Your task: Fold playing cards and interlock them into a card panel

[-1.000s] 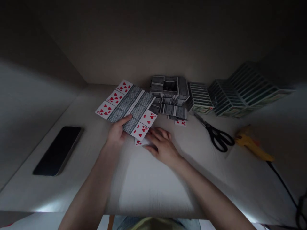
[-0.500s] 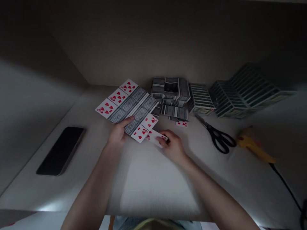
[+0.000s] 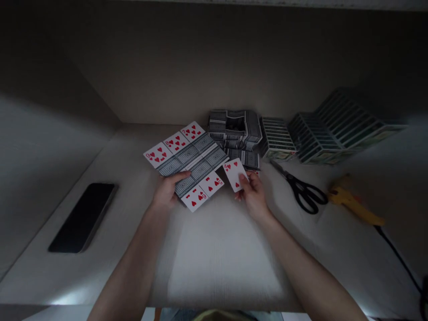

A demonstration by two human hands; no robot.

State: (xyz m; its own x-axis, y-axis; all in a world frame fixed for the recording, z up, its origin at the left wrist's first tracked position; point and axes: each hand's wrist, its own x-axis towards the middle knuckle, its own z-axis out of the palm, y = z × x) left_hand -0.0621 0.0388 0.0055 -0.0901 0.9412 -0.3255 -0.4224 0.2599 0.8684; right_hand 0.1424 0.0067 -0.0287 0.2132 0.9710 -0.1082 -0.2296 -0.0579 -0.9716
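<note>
My left hand (image 3: 167,189) grips a flat panel of joined playing cards (image 3: 190,156) by its near left edge, thumb on top. Patterned grey card backs fill the panel's middle. Heart faces stick out along two sides: 9, 8 and 7 on the far left, 6 and 5 on the near right. Between thumb and fingers, my right hand (image 3: 252,191) holds a single four of hearts (image 3: 236,174), face up, close to the panel's right corner. Behind it lie folded grey card pieces (image 3: 249,158), partly hidden by this card and hand.
A box-like card structure (image 3: 219,125) with a square opening stands by the back wall. To its right are slatted card structures (image 3: 277,138). Black-handled scissors (image 3: 306,194) and a yellow glue gun (image 3: 356,205) with a cord lie right. A black phone (image 3: 82,218) lies left.
My right hand has moved up and right, drawing its card away from the panel's near edge and turning it so the four shows. The panel has shifted slightly right and nearer me.
</note>
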